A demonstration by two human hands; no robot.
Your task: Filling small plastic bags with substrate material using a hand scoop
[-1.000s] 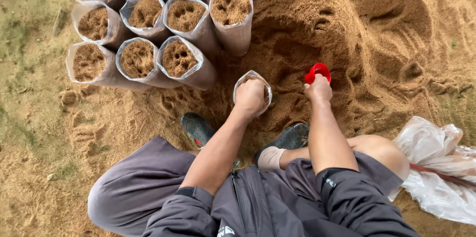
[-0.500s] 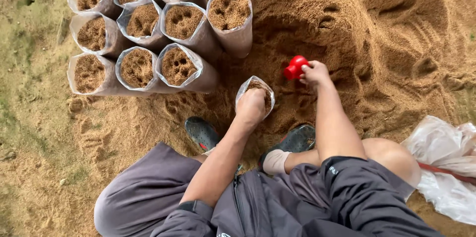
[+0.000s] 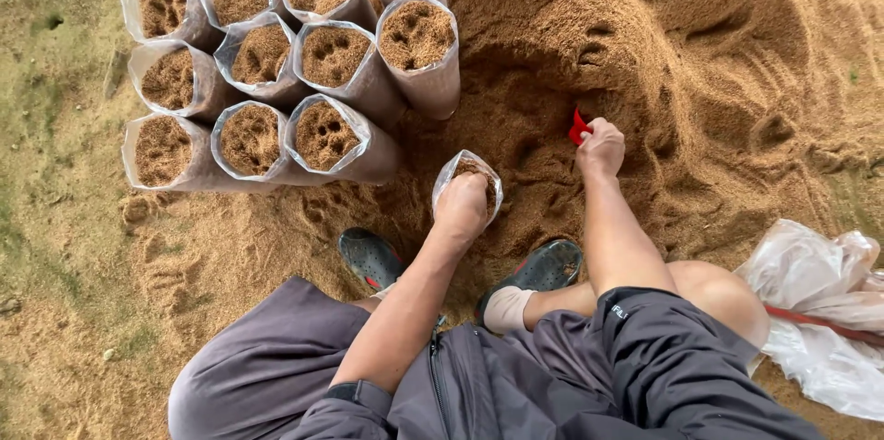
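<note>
- Where the ground rises into a heap of loose tan sawdust (image 3: 645, 44), a person crouches at its near edge, seen from above, both arms stretched forward.
- Filled bags (image 3: 327, 58), clear plastic tubes packed to the brim with the same tan material, stand upright in close rows at upper left; most touch their neighbours, and finger dents mark several tops.
- Dark clogs (image 3: 543, 267) on the person's feet rest in the sawdust just behind the hands; grey trousers fill the lower edge.
- A crumpled white plastic sheet (image 3: 810, 302) lies at lower right, well apart from the hands, with a thin red strip showing under it.
- Nothing lies between the hands and the heap; the nearest filled bag stands just to the left of the small bag.
- The small bag (image 3: 451, 184), clear plastic and upright, stands alone on the slope before the left clog; its rim is open and tan fill shows inside.
- The left hand (image 3: 463, 205) is pushed into that bag's mouth, fingers curled together down onto the fill.
- The right hand (image 3: 600, 147) has its grip clamped around a red scoop (image 3: 577, 127), whose blade is sunk in the heap, only a small red edge visible.
</note>
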